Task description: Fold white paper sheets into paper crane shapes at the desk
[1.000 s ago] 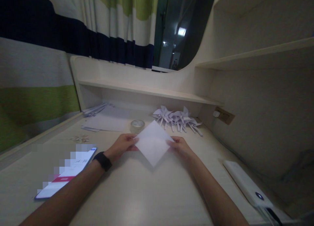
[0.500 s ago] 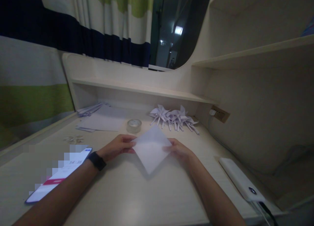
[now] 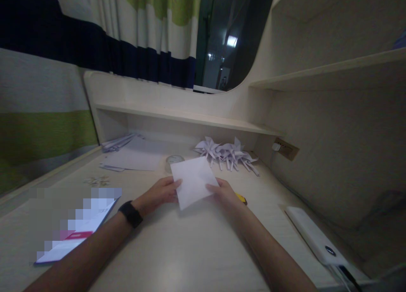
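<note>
A square sheet of white paper (image 3: 194, 181) is held up over the middle of the desk, tilted a little. My left hand (image 3: 165, 190) pinches its left edge, thumb on the front face. At the right edge my right hand (image 3: 222, 191) grips it the same way, with the fingers hidden behind the sheet. Beyond the paper's top left corner stands a roll of clear tape (image 3: 171, 161), partly covered by the sheet. Something yellow and black (image 3: 241, 198) shows just past my right wrist; its kind is hidden.
Several paper pinwheels (image 3: 226, 152) lie at the back right, and stacked white paper (image 3: 136, 154) at the back left. A phone (image 3: 79, 232) rests by my left forearm, small scattered bits (image 3: 97, 181) behind it. A white power bank (image 3: 312, 235) with cables lies right.
The paper has turned from a diamond pose to a squarer one, its lower corner moving up and left. The yellow and black thing has come into sight by my right wrist.
</note>
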Tool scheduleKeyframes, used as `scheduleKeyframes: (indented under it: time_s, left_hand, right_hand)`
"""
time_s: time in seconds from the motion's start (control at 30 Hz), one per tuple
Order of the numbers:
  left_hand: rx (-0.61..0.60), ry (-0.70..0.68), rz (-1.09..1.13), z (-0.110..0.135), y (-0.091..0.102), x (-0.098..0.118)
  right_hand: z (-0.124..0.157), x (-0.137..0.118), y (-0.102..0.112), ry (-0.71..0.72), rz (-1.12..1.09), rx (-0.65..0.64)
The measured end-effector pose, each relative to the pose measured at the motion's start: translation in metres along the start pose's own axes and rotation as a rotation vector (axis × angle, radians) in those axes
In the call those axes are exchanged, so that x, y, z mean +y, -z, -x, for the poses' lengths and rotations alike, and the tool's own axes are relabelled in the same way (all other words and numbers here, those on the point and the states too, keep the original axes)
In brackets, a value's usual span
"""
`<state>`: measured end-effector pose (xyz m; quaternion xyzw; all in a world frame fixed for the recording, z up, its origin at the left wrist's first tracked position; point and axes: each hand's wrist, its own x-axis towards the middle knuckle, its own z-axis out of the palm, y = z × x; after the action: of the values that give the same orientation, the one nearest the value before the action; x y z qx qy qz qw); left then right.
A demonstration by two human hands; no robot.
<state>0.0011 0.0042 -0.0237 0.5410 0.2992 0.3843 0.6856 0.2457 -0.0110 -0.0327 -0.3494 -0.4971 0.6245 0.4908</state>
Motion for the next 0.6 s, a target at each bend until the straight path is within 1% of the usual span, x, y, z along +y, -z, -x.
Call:
scheduleKeyframes:
  time_s: [0.07,0.1,0.13,0.17,0.2,0.27,0.3,0.37,0.43,0.53,0.57,0.6]
  left_hand:
    - [0.066,-0.016,-0.026,-0.001,-0.006,-0.005]
    - [0.083,-0.021,-0.016,-0.001,-0.008,-0.007]
    - [0.084,-0.022,0.008,-0.001,-0.011,-0.008]
    - [0.071,-0.020,0.039,0.000,-0.013,-0.009]
    - [0.046,-0.014,0.064,0.000,-0.014,-0.011]
    - [-0.002,0.003,0.078,0.000,-0.018,-0.014]
    - [-0.017,0.015,0.064,0.000,-0.019,-0.016]
    - [-0.061,0.047,0.013,0.001,-0.024,-0.019]
    - [-0.135,0.063,-0.041,0.003,-0.028,-0.019]
    - [-0.242,0.055,-0.088,0.010,-0.034,-0.013]
    - [-0.265,0.053,-0.080,0.013,-0.034,-0.009]
    - [-0.263,0.050,-0.053,0.015,-0.033,-0.006]
  right_hand:
    - [0.005,-0.007,-0.010,-0.021,-0.036,-0.108]
    - [0.006,-0.011,-0.014,-0.059,-0.064,-0.189]
    - [0.007,-0.014,-0.017,-0.078,-0.079,-0.226]
    - [0.007,-0.016,-0.019,-0.052,-0.076,-0.201]
    - [0.006,-0.015,-0.019,-0.006,-0.049,-0.135]
    - [0.001,-0.008,-0.019,0.086,0.043,0.055]
    - [-0.002,-0.002,-0.019,0.102,0.079,0.112]
    - [-0.005,0.009,-0.020,0.100,0.061,0.149]
    - [-0.004,0.016,-0.023,0.094,0.025,0.164]
    - [0.000,0.015,-0.027,0.098,0.017,0.180]
    - [0.002,0.013,-0.027,0.098,0.029,0.187]
    - [0.003,0.011,-0.027,0.096,0.047,0.194]
